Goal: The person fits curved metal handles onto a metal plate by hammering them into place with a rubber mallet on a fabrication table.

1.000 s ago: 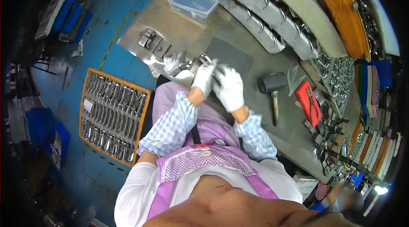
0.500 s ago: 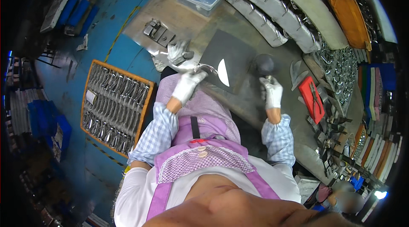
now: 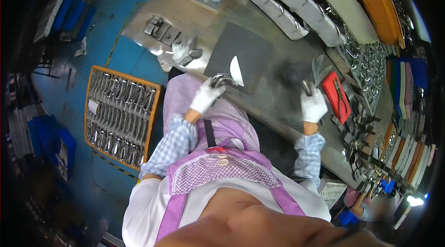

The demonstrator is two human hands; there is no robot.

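Curved silver metal piece (image 3: pixel 222 79), mid-frame by grey metal counter (image 3: pixel 273 103); left hand (image 3: pixel 206 97), fingers closed on it, likely steadying; right hand (image 3: pixel 314 107), fingers wrapped round black-headed mallet (image 3: pixel 289 75), likely for control.

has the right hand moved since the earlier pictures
Yes, the right hand has moved rightward, nearer the red tray on the bench.
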